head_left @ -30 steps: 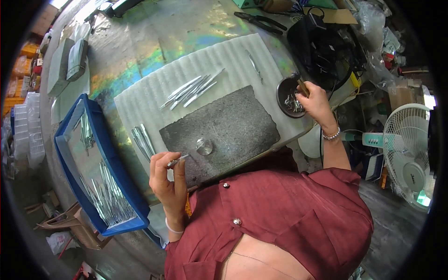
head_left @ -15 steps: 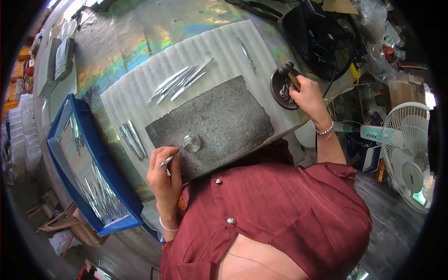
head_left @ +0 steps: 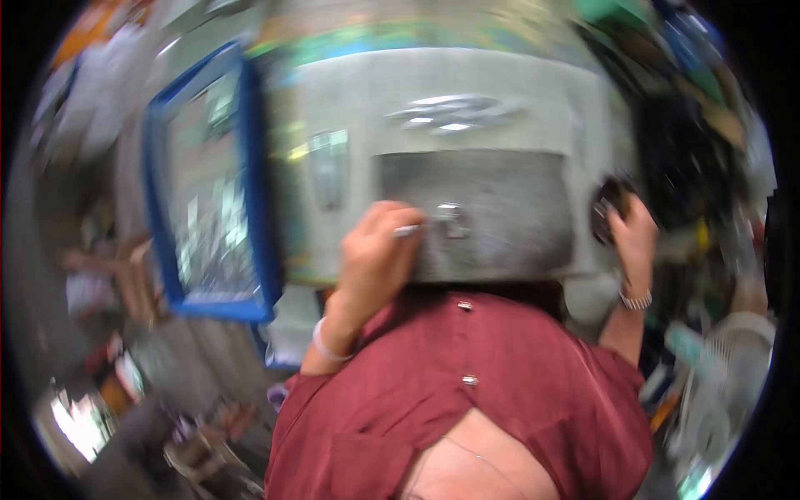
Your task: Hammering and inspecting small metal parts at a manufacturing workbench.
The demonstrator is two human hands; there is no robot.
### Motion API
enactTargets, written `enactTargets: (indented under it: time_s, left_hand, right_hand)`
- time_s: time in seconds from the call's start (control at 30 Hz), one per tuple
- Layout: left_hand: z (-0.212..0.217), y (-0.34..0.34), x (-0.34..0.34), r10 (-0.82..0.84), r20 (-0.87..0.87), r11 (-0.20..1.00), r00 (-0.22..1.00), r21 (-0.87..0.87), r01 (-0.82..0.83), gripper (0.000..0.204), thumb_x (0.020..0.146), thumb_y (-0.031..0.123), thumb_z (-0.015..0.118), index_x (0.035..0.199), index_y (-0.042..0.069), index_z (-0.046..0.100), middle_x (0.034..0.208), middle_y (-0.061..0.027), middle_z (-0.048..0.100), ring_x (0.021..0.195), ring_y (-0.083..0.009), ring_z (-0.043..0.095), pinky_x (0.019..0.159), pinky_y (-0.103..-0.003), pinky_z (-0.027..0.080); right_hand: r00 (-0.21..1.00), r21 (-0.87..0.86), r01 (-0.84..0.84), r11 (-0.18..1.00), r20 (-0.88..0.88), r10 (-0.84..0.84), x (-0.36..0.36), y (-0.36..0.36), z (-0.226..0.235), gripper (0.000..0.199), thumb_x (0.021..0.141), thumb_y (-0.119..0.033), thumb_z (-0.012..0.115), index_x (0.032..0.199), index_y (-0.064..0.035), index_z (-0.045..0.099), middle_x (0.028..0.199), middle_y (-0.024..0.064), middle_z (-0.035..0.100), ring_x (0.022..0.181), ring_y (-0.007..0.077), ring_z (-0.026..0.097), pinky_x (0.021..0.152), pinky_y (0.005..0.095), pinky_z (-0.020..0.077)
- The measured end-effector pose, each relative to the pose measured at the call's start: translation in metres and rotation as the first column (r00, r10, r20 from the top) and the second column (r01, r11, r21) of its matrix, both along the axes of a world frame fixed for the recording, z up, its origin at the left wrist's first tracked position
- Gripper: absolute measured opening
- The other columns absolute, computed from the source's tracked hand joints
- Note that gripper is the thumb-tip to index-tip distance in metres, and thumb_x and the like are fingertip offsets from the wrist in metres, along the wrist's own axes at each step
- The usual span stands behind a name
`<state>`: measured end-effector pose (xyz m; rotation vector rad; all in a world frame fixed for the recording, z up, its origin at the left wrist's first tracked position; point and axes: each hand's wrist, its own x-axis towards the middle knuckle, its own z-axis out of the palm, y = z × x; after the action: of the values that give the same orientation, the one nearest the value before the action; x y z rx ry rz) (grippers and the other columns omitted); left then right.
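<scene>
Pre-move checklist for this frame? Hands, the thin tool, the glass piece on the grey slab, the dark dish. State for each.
1. Left hand grips the thin silvery tool, tip pointing toward the slab: ok.
2. Small clear glass piece lies on the grey slab, just beside the tool tip: ok. Whether they touch: cannot tell, blurred.
3. Right hand is at the dark round dish by the slab's right edge: ok. What it holds there: cannot tell.
4. Picture sharp enough to judge fine alignment: not ok, heavy motion blur.
5. Loose shiny strips lie beyond the slab, apart from both hands: ok.
6. Blue-rimmed tray sits left of the mat, apart from the left hand: ok.
</scene>
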<state>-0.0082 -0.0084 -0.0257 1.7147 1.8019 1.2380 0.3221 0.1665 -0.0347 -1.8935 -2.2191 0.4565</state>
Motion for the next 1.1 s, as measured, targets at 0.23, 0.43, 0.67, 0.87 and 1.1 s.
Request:
enactTargets:
  time_s: [0.23, 0.43, 0.67, 0.87, 1.1]
  left_hand:
    - [-0.010, -0.001, 0.008, 0.066, -0.019, 0.991, 0.998, 0.117, -0.063, 0.010, 0.076, 0.007, 0.059, 0.081, 0.005, 0.051, 0.077, -0.0109, 0.051, 0.072, -0.0292, 0.055, 0.059, -0.039, 0.046]
    - [-0.008, -0.010, 0.018, 0.110, 0.055, 0.984, 0.992, 0.132, -0.116, 0.011, 0.078, 0.012, 0.061, 0.084, 0.007, 0.053, 0.078, -0.0098, 0.050, 0.074, -0.0288, 0.055, 0.060, -0.039, 0.046]
    - [-0.008, -0.005, 0.019, 0.090, 0.085, 0.979, 0.992, 0.177, -0.104, 0.011, 0.077, 0.010, 0.060, 0.085, 0.006, 0.053, 0.077, -0.0102, 0.051, 0.072, -0.0293, 0.055, 0.060, -0.039, 0.046]
    - [0.006, -0.006, 0.001, 0.096, 0.205, 0.995, 0.974, 0.018, -0.101, 0.011, 0.081, 0.004, 0.061, 0.090, 0.003, 0.053, 0.081, -0.0156, 0.060, 0.070, -0.0333, 0.061, 0.058, -0.037, 0.049]
    - [0.004, -0.008, 0.014, 0.067, 0.850, 0.993, 0.522, -0.107, 0.046, 0.017, 0.091, 0.001, 0.052, 0.107, -0.003, 0.050, 0.090, -0.0128, 0.062, 0.074, -0.0165, 0.064, 0.068, -0.026, 0.053]
  right_hand:
    - [0.996, -0.156, -0.092, 0.983, -0.024, 0.089, 0.070, 0.011, -0.032, 0.034, 0.082, -0.009, 0.055, 0.113, 0.0055, 0.053, 0.104, 0.0202, 0.062, 0.093, 0.0280, 0.060, 0.085, 0.0349, 0.0444]
    - [0.981, 0.030, -0.185, 0.982, -0.057, 0.186, 0.008, -0.006, 0.022, 0.027, 0.076, -0.022, 0.068, 0.080, 0.0047, 0.063, 0.071, 0.0226, 0.061, 0.065, 0.0368, 0.058, 0.064, 0.0432, 0.0461]
    - [0.928, 0.054, -0.070, 0.996, -0.363, 0.085, 0.023, -0.005, 0.012, 0.020, 0.076, -0.020, 0.069, 0.078, -0.0014, 0.063, 0.074, 0.0096, 0.065, 0.058, 0.0289, 0.055, 0.058, 0.0387, 0.0460]
    - [0.853, -0.186, 0.075, 0.980, -0.497, -0.160, 0.032, 0.020, 0.000, 0.033, 0.085, -0.006, 0.061, 0.116, 0.0051, 0.054, 0.103, 0.0082, 0.062, 0.089, 0.0135, 0.058, 0.077, 0.0246, 0.0474]
    - [0.624, -0.337, 0.032, 0.941, -0.728, -0.282, -0.047, -0.025, 0.048, 0.015, 0.081, -0.005, 0.065, 0.095, -0.0012, 0.060, 0.070, -0.0020, 0.056, 0.043, 0.0009, 0.038, 0.037, 0.0161, 0.0265]
